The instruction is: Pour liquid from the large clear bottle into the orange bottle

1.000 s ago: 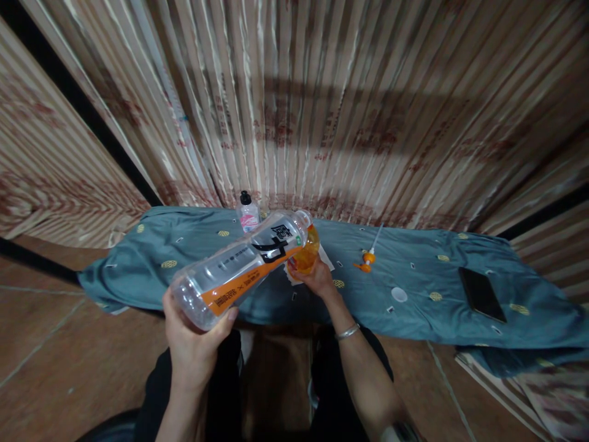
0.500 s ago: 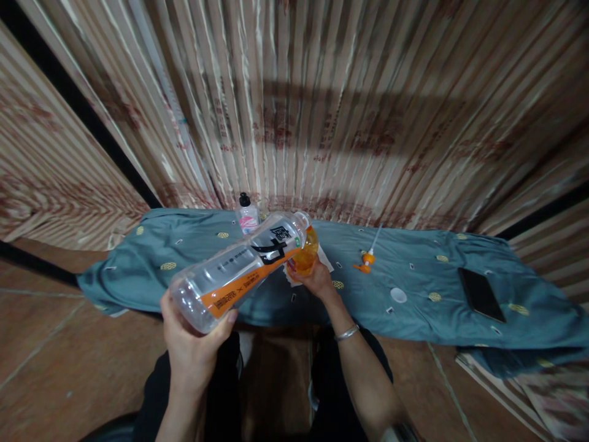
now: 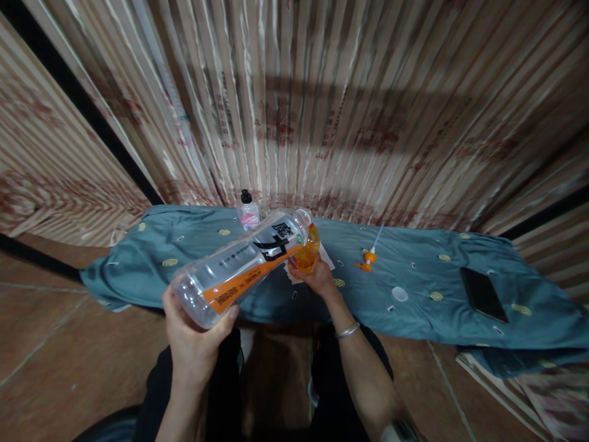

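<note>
My left hand (image 3: 196, 337) is wrapped round the base of a large clear bottle (image 3: 239, 264) with an orange and black label. The bottle is tilted, its open mouth up and to the right, over the top of a smaller bottle of orange liquid (image 3: 305, 255). My right hand (image 3: 319, 276) grips that smaller bottle, which stands on a white paper (image 3: 327, 256). The large bottle partly hides the smaller one, so I cannot tell whether the two mouths touch. Right of my right hand lies an orange pump top (image 3: 368, 259) with a clear tube.
Behind the large bottle stands a small clear bottle with a black cap (image 3: 249, 215). On the teal cloth (image 3: 414, 319) to the right lie a white disc (image 3: 400, 294) and a black phone (image 3: 484, 294). A striped curtain (image 3: 322, 110) hangs behind.
Both hands keep their grips. The large bottle's mouth has moved very slightly up and right; the whole view has shifted a little.
</note>
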Demonstrator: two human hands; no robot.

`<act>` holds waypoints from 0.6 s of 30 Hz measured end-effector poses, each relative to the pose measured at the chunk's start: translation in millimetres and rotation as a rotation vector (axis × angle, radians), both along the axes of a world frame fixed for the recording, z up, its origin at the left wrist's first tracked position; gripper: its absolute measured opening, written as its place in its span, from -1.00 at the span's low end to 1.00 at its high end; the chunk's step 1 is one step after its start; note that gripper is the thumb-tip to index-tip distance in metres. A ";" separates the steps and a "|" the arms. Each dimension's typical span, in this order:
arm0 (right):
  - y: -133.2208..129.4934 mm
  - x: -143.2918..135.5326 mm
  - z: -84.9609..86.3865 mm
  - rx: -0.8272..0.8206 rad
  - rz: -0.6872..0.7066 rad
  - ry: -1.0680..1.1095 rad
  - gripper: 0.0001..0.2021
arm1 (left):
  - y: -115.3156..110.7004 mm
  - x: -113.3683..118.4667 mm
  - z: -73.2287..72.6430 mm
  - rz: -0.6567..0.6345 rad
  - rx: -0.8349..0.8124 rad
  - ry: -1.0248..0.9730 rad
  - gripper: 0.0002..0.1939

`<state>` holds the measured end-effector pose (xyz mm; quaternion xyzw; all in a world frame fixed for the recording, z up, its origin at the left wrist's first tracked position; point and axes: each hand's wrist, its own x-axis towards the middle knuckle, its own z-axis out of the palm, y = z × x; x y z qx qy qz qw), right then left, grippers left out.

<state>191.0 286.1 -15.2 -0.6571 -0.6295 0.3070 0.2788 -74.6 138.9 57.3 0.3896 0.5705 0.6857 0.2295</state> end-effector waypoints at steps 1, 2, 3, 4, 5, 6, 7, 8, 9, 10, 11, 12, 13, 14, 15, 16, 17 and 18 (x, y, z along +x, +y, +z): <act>-0.3 -0.5 0.0 0.004 -0.006 0.001 -0.35 | 0.1 -0.8 0.4 0.001 -0.005 0.000 -0.03; -0.5 -1.1 -0.1 0.005 -0.014 0.000 -0.35 | 0.1 -0.9 1.2 0.001 -0.012 0.006 -0.03; -0.7 -1.6 -0.3 0.004 -0.023 -0.005 -0.34 | 0.2 -0.3 2.4 0.004 -0.015 0.016 -0.04; -0.7 -2.0 -0.6 0.001 -0.031 -0.010 -0.33 | 0.3 1.2 4.2 0.004 -0.020 0.028 -0.04; -0.6 -2.1 -1.1 -0.002 -0.036 -0.015 -0.32 | 0.5 3.4 6.3 0.008 -0.021 0.034 -0.05; -0.3 -2.0 -1.7 -0.003 -0.038 -0.017 -0.31 | 0.8 6.2 8.7 0.022 -0.017 0.032 -0.05; 0.1 -1.6 -2.6 -0.002 -0.036 -0.016 -0.31 | 1.1 9.4 11.2 0.042 -0.009 0.022 -0.05; 0.5 -0.9 -3.7 0.001 -0.033 -0.012 -0.31 | 1.5 12.5 13.6 0.054 -0.007 0.012 -0.04; 1.1 -0.1 -4.9 0.006 -0.027 -0.007 -0.31 | 1.9 15.2 15.8 0.062 -0.009 0.002 -0.05; 1.6 0.7 -6.4 0.011 -0.022 0.001 -0.31 | 2.2 17.2 17.6 0.072 -0.010 -0.010 -0.04; 2.1 1.5 -7.8 0.018 -0.017 0.009 -0.32 | 2.4 18.4 18.9 0.079 -0.010 -0.020 -0.04; 2.6 2.1 -9.3 0.027 -0.014 0.020 -0.32 | 2.5 18.6 19.5 0.074 -0.016 -0.025 -0.03; 2.9 2.5 -10.6 0.035 -0.012 0.030 -0.32 | 2.4 17.9 19.4 0.069 -0.019 -0.029 -0.03; 3.2 2.6 -11.5 0.042 -0.012 0.038 -0.32 | 2.1 16.5 18.7 0.071 -0.019 -0.031 -0.02; 3.3 2.6 -12.1 0.045 -0.013 0.041 -0.32 | 1.6 14.5 17.3 0.066 -0.022 -0.031 -0.02; 3.3 2.4 -12.3 0.045 -0.014 0.041 -0.31 | 1.1 12.3 15.5 0.047 -0.028 -0.029 -0.02; 3.1 2.1 -12.1 0.043 -0.014 0.038 -0.31 | 0.5 10.1 13.3 0.024 -0.033 -0.024 -0.01; 2.9 1.7 -11.6 0.040 -0.016 0.031 -0.31 | -0.1 8.2 11.1 0.013 -0.032 -0.010 -0.01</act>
